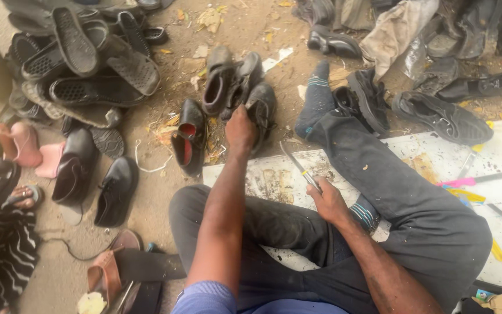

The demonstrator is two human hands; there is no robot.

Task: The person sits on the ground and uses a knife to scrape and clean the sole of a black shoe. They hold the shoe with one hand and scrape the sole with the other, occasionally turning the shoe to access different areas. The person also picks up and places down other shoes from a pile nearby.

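Dozens of worn black shoes crowd the ground: a heap of upturned soles [82, 64] at upper left, two black dress shoes [97, 180] at centre left beside pink footwear [27, 148], more shoes and grey cloth [396, 32] along the top right. Left hand [240, 131], at frame centre, is clenched on a black shoe [261, 110] standing next to a dark boot [221, 81]; right hand [327, 200] grasps a thin metal blade [298, 166] over the person's crossed legs. White stained sheet [274, 180] lies under the legs, carrying pink and yellow-handled tools [466, 189] at right; no legible labels.
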